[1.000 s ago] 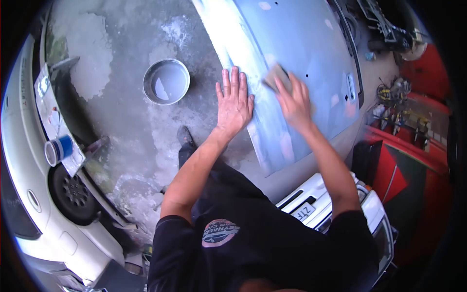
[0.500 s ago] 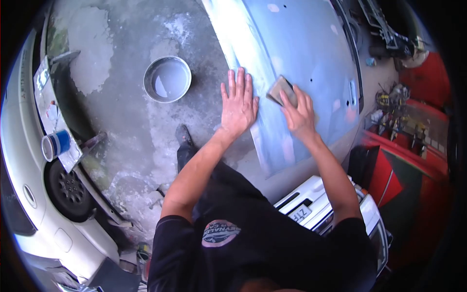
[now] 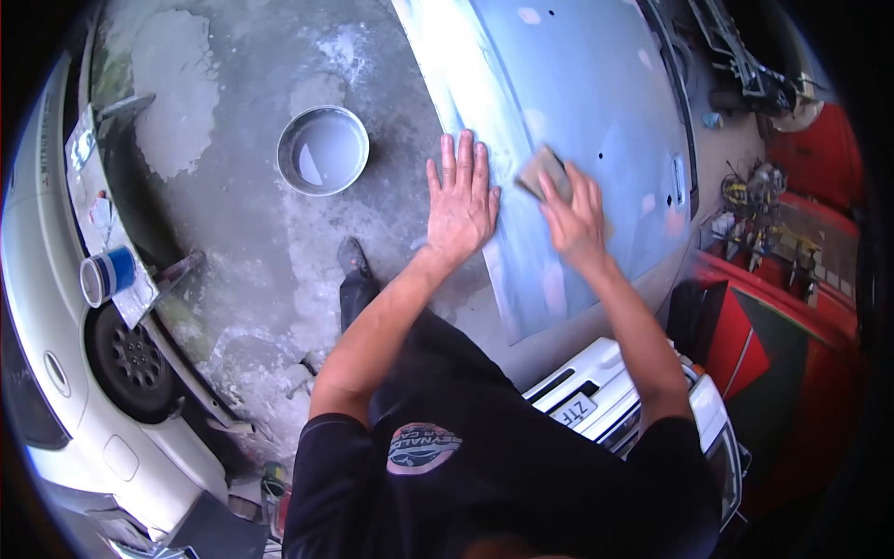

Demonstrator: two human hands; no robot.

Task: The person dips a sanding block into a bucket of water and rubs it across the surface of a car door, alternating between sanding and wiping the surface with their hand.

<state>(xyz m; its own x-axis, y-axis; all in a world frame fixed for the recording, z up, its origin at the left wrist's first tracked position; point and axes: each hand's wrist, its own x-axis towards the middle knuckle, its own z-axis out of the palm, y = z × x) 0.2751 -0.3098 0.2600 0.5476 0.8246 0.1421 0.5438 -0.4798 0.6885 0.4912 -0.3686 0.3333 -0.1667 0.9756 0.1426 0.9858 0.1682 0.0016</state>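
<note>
A pale blue-grey car door panel (image 3: 596, 112) with pinkish filler patches lies to the right of centre. My left hand (image 3: 461, 205) rests at the panel's left edge, fingers stretched out and nothing in them. In my right hand (image 3: 579, 216) is a brown sanding block (image 3: 542, 174), gripped between thumb and fingers and held against the panel's surface. The hand is slightly blurred by motion. Left of my left hand, a round bucket (image 3: 323, 150) of cloudy greyish water stands on the floor.
A white car (image 3: 70, 373) is parked on the left, beside a narrow bench (image 3: 135, 284) bearing a blue-and-white can (image 3: 107, 277). Behind the panel's lower end stands a white vehicle with a plate (image 3: 575, 410). Red shelving (image 3: 801, 307) with tools is at the right. Stained concrete floor (image 3: 251, 252) lies between.
My right hand and the sanding block appear shifted very slightly right. My left hand stays on the panel's edge; the whole view has shifted a little.
</note>
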